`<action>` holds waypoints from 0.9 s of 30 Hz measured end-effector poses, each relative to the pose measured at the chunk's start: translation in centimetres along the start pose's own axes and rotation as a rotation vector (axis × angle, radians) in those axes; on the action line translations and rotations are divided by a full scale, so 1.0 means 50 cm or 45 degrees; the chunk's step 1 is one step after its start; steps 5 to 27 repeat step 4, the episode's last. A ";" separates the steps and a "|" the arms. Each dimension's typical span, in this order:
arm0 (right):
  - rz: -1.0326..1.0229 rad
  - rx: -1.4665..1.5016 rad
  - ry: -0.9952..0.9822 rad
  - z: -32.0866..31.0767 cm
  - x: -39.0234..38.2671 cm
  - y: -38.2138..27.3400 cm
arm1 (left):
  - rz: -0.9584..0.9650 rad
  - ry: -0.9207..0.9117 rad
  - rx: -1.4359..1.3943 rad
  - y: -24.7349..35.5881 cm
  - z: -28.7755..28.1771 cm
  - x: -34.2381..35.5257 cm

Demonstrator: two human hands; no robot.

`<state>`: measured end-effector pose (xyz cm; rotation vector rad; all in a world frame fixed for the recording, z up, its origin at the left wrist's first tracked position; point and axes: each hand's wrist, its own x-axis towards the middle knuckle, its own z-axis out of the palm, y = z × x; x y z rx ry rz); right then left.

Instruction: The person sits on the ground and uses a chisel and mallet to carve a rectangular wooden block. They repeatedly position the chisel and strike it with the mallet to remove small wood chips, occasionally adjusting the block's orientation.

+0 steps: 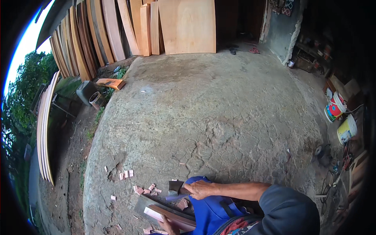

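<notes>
At the bottom of the head view, my left hand (168, 225) is closed around the side of a reddish-brown wooden piece (180, 216) with a pale face. The piece lies tilted over a dark grey board (143, 204). Above it and to the right, my right hand (200, 190) is closed, its fingers curled towards a dark, flat, square-ended piece (175, 185); its exact kind is unclear. Beneath that hand is blue cloth (211, 211) over my legs. Small pinkish wood offcuts (147, 191) lie scattered just beyond the board.
Planks (78, 43) and a wide wooden panel (188, 27) lean along the far side. Paint buckets (347, 130), an angle grinder (322, 152) and cables stand or lie at the right. A jerrycan (87, 91) sits past the cracked concrete's left edge.
</notes>
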<state>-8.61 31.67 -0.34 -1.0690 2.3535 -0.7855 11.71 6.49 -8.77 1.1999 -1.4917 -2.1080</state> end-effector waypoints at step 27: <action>0.012 0.003 -0.034 0.009 -0.023 0.021 | 0.176 -0.246 -0.243 -0.068 -0.029 0.111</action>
